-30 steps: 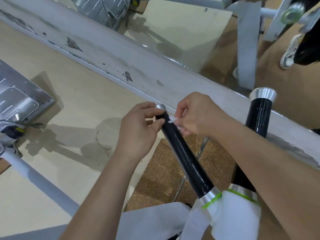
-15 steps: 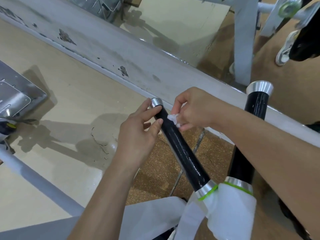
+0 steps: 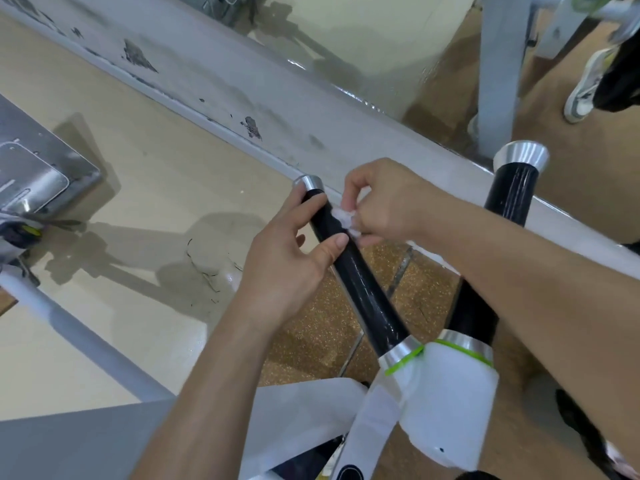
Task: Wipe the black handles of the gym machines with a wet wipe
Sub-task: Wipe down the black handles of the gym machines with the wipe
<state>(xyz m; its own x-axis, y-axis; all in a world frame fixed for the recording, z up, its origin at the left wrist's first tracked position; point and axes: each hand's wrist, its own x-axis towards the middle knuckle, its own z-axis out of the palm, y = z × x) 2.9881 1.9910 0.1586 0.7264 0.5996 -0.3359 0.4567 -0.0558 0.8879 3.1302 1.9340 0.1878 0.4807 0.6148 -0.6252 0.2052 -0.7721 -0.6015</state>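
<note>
The right hand point(image 3: 388, 202) had its fingers curled in, pinching a small crumpled white wet wipe point(image 3: 343, 216) against the right side of a glossy black cylindrical handle point(image 3: 363, 289). The left hand point(image 3: 287, 261) gripped the same handle from the other side, forefinger and thumb wrapped across it just below its flared silver end cap point(image 3: 308, 183), apparently steadying it.

The handle's long axis ran from a silver collar at the white machine bracket point(image 3: 450, 403), close to the person, up and away to the left. Both hands sat at the far tip, so most of the black length lay below the wipe, toward the person. A wiping stroke would likely need to travel down that axis, with the left hand clearing the way.

A second black handle with a silver cap point(image 3: 512, 192) stood to the right, partly behind the right forearm and nearer the right hand.
</note>
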